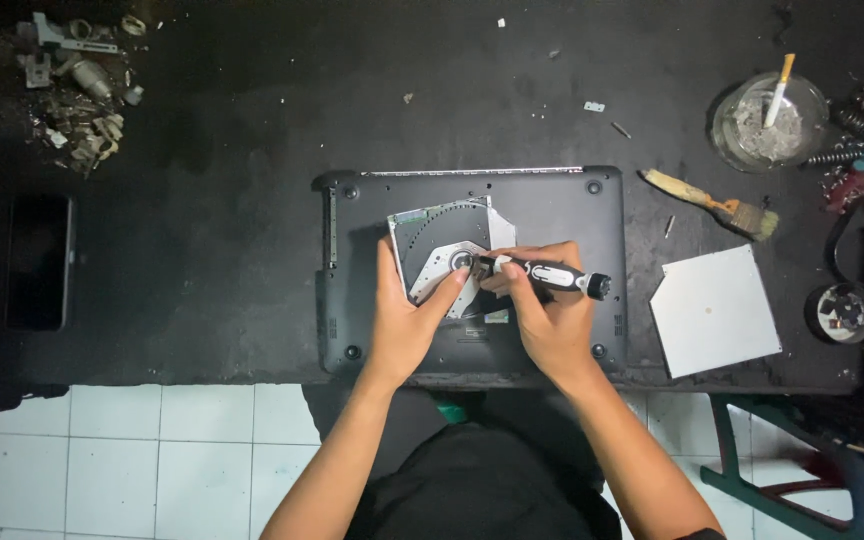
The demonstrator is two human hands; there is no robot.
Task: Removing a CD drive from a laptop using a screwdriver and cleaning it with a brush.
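Note:
A dark laptop (pixel 552 205) lies bottom side up on the black workbench. On it rests an opened optical disc drive (pixel 439 240) with a grey and black inside. My left hand (pixel 407 320) steadies the drive from its near left side, thumb on its edge. My right hand (pixel 547 320) grips a black screwdriver (pixel 552 273) with silver marks, held level, its tip at the drive's round hub.
A flat silver metal cover (pixel 715 310) lies right of the laptop. A paintbrush (pixel 712 205), a glass ashtray (pixel 767 120) with a cigarette, springs and small parts crowd the right end. Metal scraps (pixel 77 85) sit far left, a dark phone (pixel 39 262) below them. White floor tiles lie beneath the bench edge.

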